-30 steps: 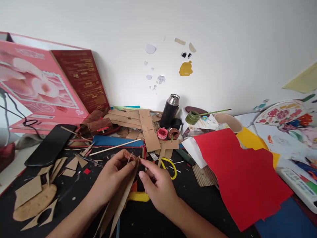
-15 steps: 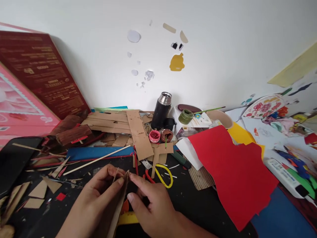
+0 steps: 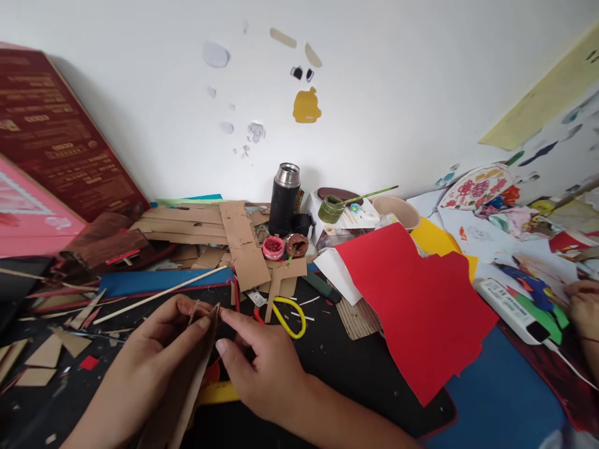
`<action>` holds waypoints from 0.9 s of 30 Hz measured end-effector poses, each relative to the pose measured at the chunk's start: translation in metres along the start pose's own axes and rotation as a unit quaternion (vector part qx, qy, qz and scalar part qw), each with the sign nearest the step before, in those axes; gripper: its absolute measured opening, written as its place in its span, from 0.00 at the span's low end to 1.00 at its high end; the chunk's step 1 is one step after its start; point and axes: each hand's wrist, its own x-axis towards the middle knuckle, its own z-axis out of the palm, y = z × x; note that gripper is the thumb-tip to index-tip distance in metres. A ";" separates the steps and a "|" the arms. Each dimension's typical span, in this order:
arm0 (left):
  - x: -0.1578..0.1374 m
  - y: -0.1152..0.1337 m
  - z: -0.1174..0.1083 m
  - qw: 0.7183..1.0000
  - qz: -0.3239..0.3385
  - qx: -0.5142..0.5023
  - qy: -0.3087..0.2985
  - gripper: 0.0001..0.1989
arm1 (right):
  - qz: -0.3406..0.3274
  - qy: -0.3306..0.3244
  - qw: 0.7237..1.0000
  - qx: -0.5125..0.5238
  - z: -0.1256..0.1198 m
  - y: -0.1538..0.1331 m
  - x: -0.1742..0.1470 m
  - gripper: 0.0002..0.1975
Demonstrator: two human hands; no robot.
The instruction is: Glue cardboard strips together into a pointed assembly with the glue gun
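Observation:
My left hand point(image 3: 145, 349) is closed on a folded brown cardboard piece point(image 3: 187, 386), its thumb flat on the near face. The cardboard stands tilted with its narrow end pointing away from me. My right hand point(image 3: 264, 358) touches the top corner of that end with its index fingertip. Its thumb is apart from the index finger, close to the cardboard's right edge, and the other fingers curl underneath. Below the hands, a yellow strip-like thing point(image 3: 218, 393) is partly covered. Scissors with a yellow handle point(image 3: 299, 318) lie just beyond my right hand.
Cardboard scraps point(image 3: 44, 349) lie at left, and a thin wooden stick point(image 3: 159, 294) behind my hands. A black flask point(image 3: 284, 199), open paint pots point(image 3: 273, 247) and a green jar with a brush point(image 3: 330, 209) stand at the back. Red paper point(image 3: 416, 305) covers the right. Another person's hand point(image 3: 584, 305) shows far right.
The view has turned to the right, so everything sits further left. Another person's hand has come into view at the right edge. My hands keep nearly the same pose on the cardboard.

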 end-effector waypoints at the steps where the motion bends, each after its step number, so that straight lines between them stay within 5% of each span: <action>1: -0.002 0.002 0.001 1.000 0.012 0.002 -0.004 0.17 | -0.004 0.006 1.000 0.002 0.000 -0.001 -0.001 0.25; 15: -0.002 0.008 0.006 0.997 0.068 -0.038 0.003 0.23 | -0.088 0.026 0.994 -0.055 0.001 0.003 0.003 0.26; 27: -0.006 0.008 0.006 0.996 0.088 -0.016 0.011 0.21 | -0.077 0.011 0.996 -0.045 0.001 0.002 0.000 0.27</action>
